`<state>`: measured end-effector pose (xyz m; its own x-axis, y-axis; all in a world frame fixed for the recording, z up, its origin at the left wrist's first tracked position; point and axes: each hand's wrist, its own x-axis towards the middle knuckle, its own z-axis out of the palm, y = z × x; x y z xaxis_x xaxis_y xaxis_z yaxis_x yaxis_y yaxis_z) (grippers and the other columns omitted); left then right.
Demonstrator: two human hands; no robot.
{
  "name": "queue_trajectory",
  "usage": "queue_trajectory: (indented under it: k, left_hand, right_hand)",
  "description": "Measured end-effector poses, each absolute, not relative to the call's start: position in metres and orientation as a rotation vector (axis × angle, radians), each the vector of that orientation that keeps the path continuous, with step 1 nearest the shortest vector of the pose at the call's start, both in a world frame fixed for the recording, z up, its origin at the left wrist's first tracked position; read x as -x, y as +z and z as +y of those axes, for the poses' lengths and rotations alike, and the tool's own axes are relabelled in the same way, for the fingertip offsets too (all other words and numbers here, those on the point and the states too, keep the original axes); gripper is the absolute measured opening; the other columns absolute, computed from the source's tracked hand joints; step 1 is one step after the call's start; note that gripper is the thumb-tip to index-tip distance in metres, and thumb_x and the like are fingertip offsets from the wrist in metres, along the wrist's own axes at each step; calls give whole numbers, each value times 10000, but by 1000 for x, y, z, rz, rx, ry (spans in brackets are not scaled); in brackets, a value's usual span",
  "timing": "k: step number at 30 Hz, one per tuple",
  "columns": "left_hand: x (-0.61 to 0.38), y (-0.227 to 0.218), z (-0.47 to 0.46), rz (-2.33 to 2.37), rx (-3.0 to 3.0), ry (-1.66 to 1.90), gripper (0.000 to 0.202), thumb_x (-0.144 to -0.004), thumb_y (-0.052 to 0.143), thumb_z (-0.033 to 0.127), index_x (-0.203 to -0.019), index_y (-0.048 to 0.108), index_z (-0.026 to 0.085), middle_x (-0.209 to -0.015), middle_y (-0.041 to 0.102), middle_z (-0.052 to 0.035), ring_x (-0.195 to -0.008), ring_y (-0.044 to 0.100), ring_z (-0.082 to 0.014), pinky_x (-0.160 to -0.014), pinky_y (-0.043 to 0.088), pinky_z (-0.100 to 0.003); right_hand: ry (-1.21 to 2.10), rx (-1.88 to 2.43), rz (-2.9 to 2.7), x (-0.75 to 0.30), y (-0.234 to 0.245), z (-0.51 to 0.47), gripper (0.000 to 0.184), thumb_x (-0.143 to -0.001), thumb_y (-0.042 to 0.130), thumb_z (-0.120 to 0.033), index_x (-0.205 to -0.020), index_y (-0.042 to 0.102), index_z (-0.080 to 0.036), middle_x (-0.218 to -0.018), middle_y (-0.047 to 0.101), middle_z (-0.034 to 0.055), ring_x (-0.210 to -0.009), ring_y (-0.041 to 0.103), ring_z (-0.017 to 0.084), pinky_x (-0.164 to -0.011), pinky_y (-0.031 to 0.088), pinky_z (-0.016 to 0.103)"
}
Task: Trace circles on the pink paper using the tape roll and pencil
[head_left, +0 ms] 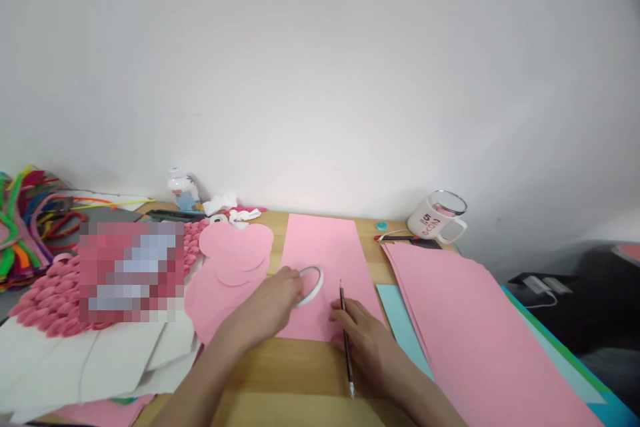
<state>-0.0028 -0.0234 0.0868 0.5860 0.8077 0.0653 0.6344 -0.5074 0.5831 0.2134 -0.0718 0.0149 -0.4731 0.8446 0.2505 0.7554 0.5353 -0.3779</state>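
Observation:
My left hand [273, 303] rests on a white tape ring [311, 283], fingers curled over its left edge, pressing it onto a pink paper sheet [325, 247] that lies on the wooden table [295, 373]. My right hand [365, 337] grips a dark pencil [346, 340], its tip on the pink sheet just right of the ring. Several cut pink paper circles [235, 250] are stacked to the left of the sheet.
A stack of large pink sheets [470, 320] over light blue paper [400, 320] lies at the right. A white mug [437, 217] stands at the back right. Colourful pipe cleaners [25, 220], white paper [75, 360], a small bottle [183, 190] sit at the left and back.

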Motion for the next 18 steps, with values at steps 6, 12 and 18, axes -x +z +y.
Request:
queue_trajectory:
  k: [6,12,18]
  left_hand:
    - [24,84,-6,1104,-1742,827,143,-812,463,255,-723,556,194,-743,615,-13,-682,552,-162,-679,446,-289]
    - [25,63,8,894,-1208,1169,294,-774,654,432,-875,616,158,-899,694,-88,-843,633,-208,-875,471,-386]
    - [25,48,12,825,-1011,1236,340,-736,711,452,-851,611,148,-880,703,-96,-850,648,-216,-864,488,-397]
  right_hand:
    - [25,1181,-2633,-211,24,-71,278,-772,501,27,-977,557,-152,-956,626,114,-900,590,236,-754,534,354]
    - [99,1167,-2609,-210,25,-68,237,-787,482,9,-912,564,-175,-925,635,102,-871,599,219,-757,512,336]
    - [297,1721,-1848,-242,19,-56,124,-868,471,-244,-934,569,-208,-910,665,75,-796,646,214,-684,499,327]
